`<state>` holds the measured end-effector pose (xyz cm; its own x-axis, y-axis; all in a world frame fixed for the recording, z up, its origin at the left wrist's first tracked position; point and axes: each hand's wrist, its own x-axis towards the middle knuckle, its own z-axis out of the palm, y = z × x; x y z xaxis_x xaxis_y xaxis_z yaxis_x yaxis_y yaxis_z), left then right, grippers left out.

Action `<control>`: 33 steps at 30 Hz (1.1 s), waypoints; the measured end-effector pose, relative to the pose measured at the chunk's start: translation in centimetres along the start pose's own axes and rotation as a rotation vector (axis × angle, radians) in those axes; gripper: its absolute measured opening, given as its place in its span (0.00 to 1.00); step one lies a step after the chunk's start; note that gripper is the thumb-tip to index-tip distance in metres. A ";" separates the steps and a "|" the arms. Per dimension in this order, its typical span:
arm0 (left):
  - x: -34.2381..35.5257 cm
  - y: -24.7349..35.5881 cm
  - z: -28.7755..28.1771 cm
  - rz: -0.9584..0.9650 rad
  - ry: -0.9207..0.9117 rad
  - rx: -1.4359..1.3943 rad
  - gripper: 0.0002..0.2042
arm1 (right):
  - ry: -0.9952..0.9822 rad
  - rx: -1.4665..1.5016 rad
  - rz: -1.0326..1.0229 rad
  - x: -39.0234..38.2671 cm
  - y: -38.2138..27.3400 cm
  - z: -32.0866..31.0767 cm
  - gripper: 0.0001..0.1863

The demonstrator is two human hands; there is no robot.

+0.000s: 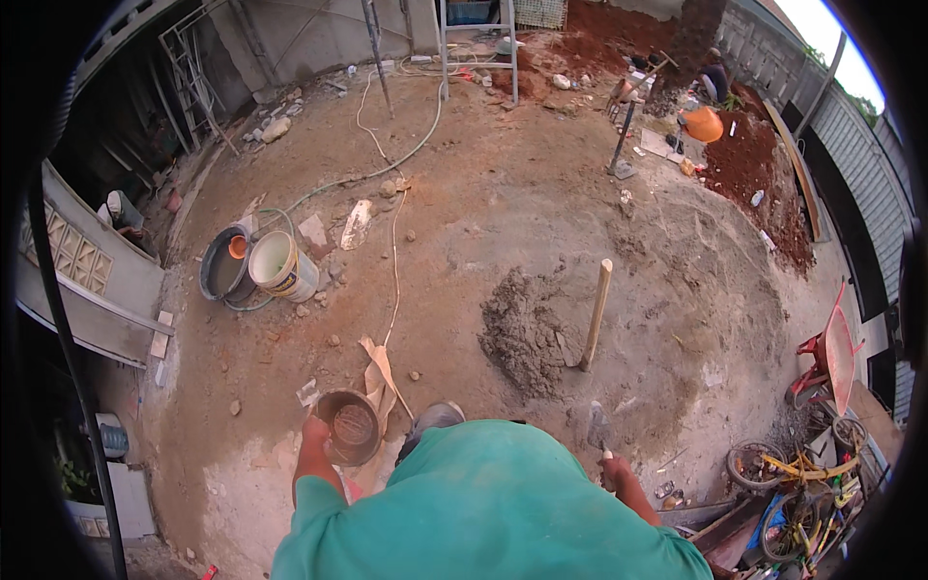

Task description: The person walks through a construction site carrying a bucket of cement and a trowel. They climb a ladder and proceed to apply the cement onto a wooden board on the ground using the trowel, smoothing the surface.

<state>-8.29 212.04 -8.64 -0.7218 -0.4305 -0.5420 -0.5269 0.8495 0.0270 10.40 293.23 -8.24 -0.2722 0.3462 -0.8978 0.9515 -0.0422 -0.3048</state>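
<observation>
R hand (616, 474): is wrapping closed round the trowel handle; fingertips partly hidden.
Trowel (599, 422): is pointing fwd & a touch L, long axis running away from the R hand; can't tell if the blade is touching down.
L hand (315, 431): is gripping the near L rim of the bowl, not spread; exact finger positions unclear.
Bowl (365, 454): is sitting out to the L, mouth facing up, grey residue showing inside; can't tell if it's resting on anything.
Brown paper (379, 377): is lying just beside the bowl, R side.
Mortar pile (527, 333): is lying fwd & L of the R hand, fwd & R of the bowl; R hand is being the nearer one, trowel tip staying apart from it.
Pole (597, 314): is standing by the pile's R edge, fwd of the trowel, so it's bounding the pile on that side.
Ground (677, 358): is running flat & grey btwn trowel & pile, also wide to the R.
R edge: bikes (793, 466) & red wheelbarrow (834, 358) are bounding it.
Far L: white bucket (293, 280) is standing beside a black tub (211, 266).
Far end: ladder (479, 66) is standing well apart.
</observation>
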 end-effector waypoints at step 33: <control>44.0 20.3 -32.5 -0.213 0.017 -0.892 0.10 | 0.076 -0.678 -0.082 25.9 -61.6 22.5 0.24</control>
<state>-65.34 200.46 -4.67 -0.5722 -0.5616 -0.5976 -0.7958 0.2042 0.5701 -58.48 283.72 -19.83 -0.3600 0.3891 -0.8479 0.8146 0.5742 -0.0824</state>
